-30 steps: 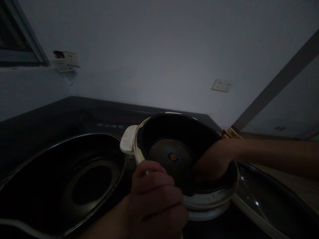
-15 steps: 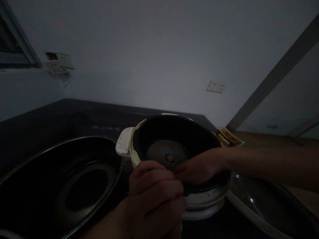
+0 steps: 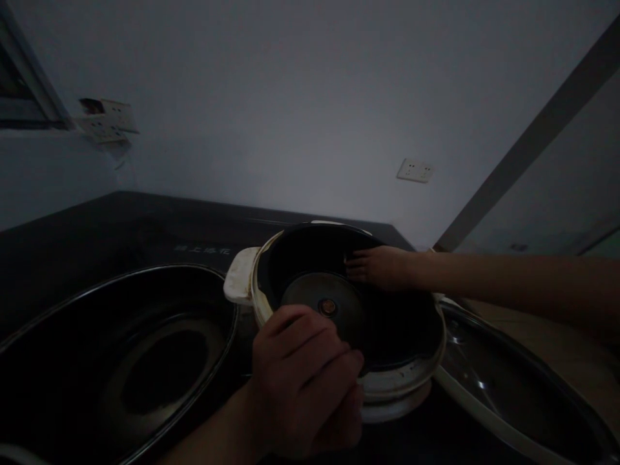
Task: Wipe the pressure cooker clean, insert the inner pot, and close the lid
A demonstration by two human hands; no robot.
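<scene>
One pot (image 3: pixel 404 376), gripped near-side by the left hand (image 3: pixel 306 384), lies around the straight-fingered right hand (image 3: pixel 382 267).

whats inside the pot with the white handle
Inside the pot: the right hand, a round grey plate and its brownish centre disc. The left hand covers part of the near side; the right hand hides some wall behind it.

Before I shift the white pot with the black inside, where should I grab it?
Probably the side handle, from the left and above: it juts from the white pot and is free, while the left hand covers the near edge and the right hand is at the opening. Mind the black pan close by.
</scene>
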